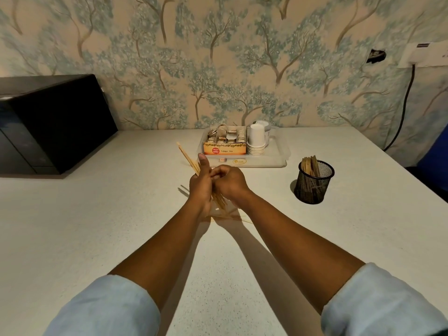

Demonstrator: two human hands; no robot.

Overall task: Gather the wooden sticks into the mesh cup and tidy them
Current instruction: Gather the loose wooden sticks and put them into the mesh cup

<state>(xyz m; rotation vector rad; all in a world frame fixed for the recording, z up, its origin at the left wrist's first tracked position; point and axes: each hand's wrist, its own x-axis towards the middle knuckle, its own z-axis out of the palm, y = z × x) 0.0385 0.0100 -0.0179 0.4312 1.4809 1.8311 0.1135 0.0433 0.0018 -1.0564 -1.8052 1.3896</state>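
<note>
A bundle of thin wooden sticks (188, 156) is held tilted in the middle of the white table, its top ends pointing up and to the left. My left hand (200, 187) is closed around the bundle, thumb raised. My right hand (229, 181) presses against the same bundle from the right, fingers curled on the sticks. A few loose sticks (232, 215) lie flat on the table just under my wrists. The black mesh cup (314, 181) stands upright to the right of my hands, apart from them, with several sticks (310, 167) standing inside.
A clear plastic tray (266, 162) behind my hands holds a ginger tea box (224, 149), stacked white paper cups (256, 139) and a white container. A black microwave (48, 122) sits at the left. The table's right edge runs close to the cup; a cable hangs on the wall.
</note>
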